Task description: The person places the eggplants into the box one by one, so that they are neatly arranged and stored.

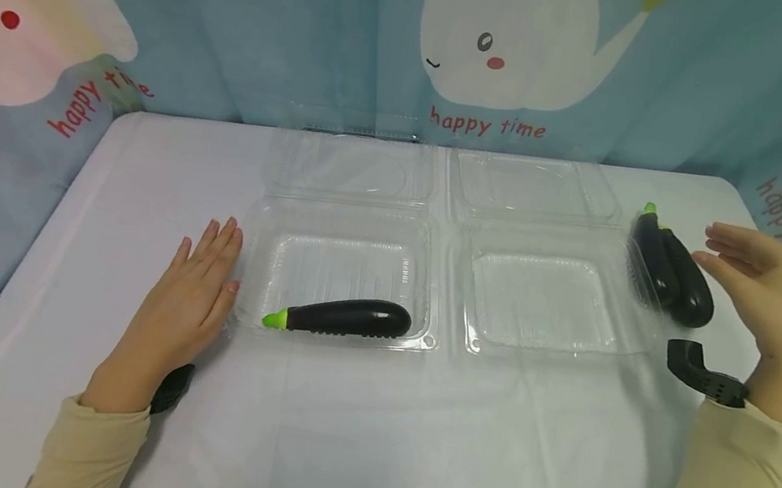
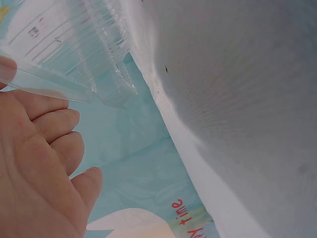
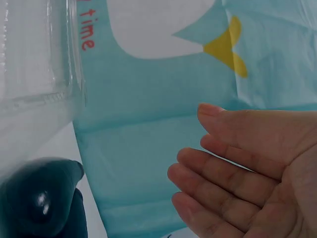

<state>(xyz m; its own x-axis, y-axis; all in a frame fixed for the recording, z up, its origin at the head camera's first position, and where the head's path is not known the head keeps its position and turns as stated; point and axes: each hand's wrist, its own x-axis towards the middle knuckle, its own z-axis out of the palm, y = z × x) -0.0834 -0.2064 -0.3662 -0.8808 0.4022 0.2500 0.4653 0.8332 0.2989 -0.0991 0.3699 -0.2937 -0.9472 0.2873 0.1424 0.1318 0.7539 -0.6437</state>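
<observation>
A dark toy eggplant (image 1: 350,317) with a green tip lies along the near side of the left clear plastic clamshell box (image 1: 344,224). My left hand (image 1: 189,298) is at that box's left edge, fingers extended and thumb by the rim. In the left wrist view, the clear rim (image 2: 54,87) passes close to the thumb and fingers. Two more toy eggplants (image 1: 689,280) lie side by side at the right, next to the right clamshell box (image 1: 543,292). Just right of them hovers my right hand (image 1: 772,284), its fingers loosely bent and nothing held.
Both boxes stand with their lids (image 1: 532,187) folded back toward the far edge. A white cloth covers the table (image 1: 406,449). Behind it hangs a blue curtain (image 1: 279,25) printed with whales and red lettering.
</observation>
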